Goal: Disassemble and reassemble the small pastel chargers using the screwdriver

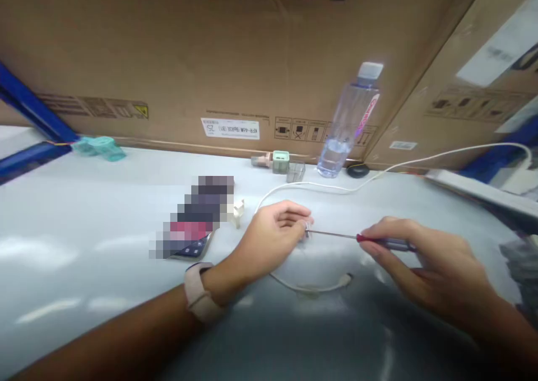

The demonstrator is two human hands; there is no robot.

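Note:
My right hand (432, 263) grips the handle of a screwdriver (386, 243), its thin metal shaft pointing left. The shaft's tip meets a small metallic piece (307, 230) pinched between the thumb and fingers of my left hand (275, 235). Most of that piece is hidden by the fingers, so its kind is unclear. A white cable (311, 186) passes behind my left hand, and its plug end (345, 280) lies on the table in front. Left of the hand are a small white plastic part (237, 212) and a phone (195, 246), partly blurred out.
Large cardboard boxes (168, 50) stand along the back and right of the white table (105, 213). A tilted water bottle (336, 129), a green block-shaped part (281, 161), a clear piece (296, 172) and a black oval object (358, 171) line the back. Teal material (101, 147) lies far left.

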